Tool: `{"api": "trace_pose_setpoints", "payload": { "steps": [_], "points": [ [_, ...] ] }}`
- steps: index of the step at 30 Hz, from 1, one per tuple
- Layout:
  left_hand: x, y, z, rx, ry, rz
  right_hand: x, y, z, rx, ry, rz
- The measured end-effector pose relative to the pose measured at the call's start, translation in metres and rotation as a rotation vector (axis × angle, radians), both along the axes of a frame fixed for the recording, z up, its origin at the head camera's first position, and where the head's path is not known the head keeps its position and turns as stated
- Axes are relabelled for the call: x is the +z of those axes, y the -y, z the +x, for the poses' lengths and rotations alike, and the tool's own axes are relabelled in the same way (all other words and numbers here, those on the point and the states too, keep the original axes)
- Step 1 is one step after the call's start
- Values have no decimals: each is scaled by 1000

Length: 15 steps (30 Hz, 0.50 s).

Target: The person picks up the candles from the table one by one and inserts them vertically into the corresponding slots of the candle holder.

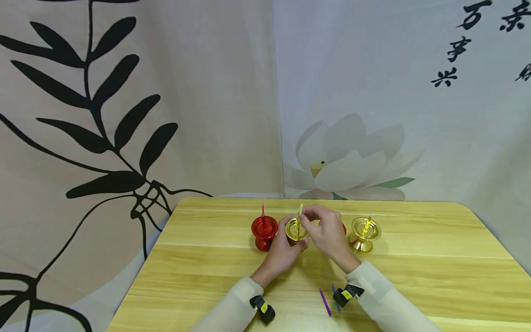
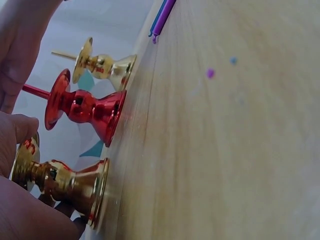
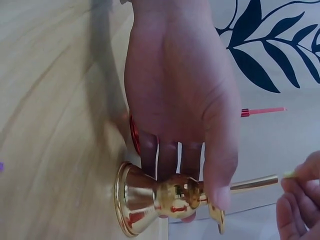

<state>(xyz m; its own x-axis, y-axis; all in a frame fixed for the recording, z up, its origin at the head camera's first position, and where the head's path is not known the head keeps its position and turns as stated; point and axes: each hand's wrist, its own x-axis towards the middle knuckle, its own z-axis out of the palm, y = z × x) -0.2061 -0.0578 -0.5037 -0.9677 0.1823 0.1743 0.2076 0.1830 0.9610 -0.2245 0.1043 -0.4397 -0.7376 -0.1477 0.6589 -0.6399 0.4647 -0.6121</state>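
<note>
My left hand (image 1: 280, 256) grips a gold candle holder (image 2: 75, 190) round its stem and dish, its base close to the table. At the top of its upright gold tube (image 3: 255, 183), my right hand (image 1: 329, 235) pinches a thin yellow candle (image 1: 301, 208). The fingertips hide most of the candle in the right wrist view, so I cannot tell whether it sits inside the tube. Left of the hands stands a red candle holder (image 1: 263, 237) with a red candle (image 3: 270, 110). Behind my right hand is another red holder (image 2: 82, 106), mostly hidden in the head view.
A second gold candle holder (image 1: 362, 240) stands at the right of the row. Near the front of the wooden table (image 1: 415, 276) lie a purple candle (image 1: 325, 302) and a blue candle (image 1: 334, 291), the blue one partly behind the right wrist camera. A printed curtain (image 1: 228, 92) hangs behind.
</note>
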Motion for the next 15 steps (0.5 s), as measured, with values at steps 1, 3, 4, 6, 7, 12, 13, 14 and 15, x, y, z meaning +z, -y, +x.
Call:
{"api": "trace_pose_setpoints", "payload": {
  "steps": [1,3,4,6,7,12,13,14,15],
  "points": [
    [0,0,0,0,0,-5,0,0,-1,-2,2,-2],
    [0,0,0,5,-4,-15,-1,1,-3,2,3,-11],
    [0,0,0,6,-3,-20,-2,1,-4,5,5,-16],
    [0,0,0,7,-5,-24,-3,2,-5,16,4,-22],
    [0,0,0,8,-5,-28,-3,2,-5,22,2,-24],
    [2,0,0,6,1,-31,-6,4,-8,37,-14,-22],
    [2,0,0,5,1,-33,-6,4,-8,36,-17,-19],
    [2,0,0,3,0,-34,-6,4,-8,37,-19,-16],
    [1,1,0,1,-5,-36,-6,4,-8,38,-21,-15]
  ]
}}
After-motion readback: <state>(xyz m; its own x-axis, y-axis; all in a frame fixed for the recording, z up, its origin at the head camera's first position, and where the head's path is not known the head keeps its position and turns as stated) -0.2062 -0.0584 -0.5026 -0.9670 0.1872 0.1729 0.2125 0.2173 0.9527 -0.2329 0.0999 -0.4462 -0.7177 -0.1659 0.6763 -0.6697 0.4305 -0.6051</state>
